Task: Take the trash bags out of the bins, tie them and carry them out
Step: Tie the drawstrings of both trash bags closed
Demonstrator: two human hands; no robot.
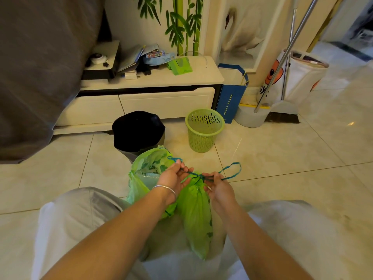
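Observation:
A green trash bag [194, 213] hangs between my knees, its mouth gathered by a blue drawstring [232, 171]. My left hand [174, 177] pinches one end of the string; my right hand [217, 183] holds the other end, whose loop sticks out to the right. A knot sits between the two hands. A second green trash bag [148, 168] stands open on the floor just behind my left hand. Beyond it are a dark bin [138, 131] with a black liner and an empty green mesh bin [203, 130].
A low white TV cabinet [141, 98] with clutter runs along the back wall. A blue paper bag [232, 98], a white bucket [251, 117], a broom and dustpan [282, 110] and a fabric hamper [300, 75] stand at the right. Grey cloth [36, 67] hangs at the left. Tiled floor all around.

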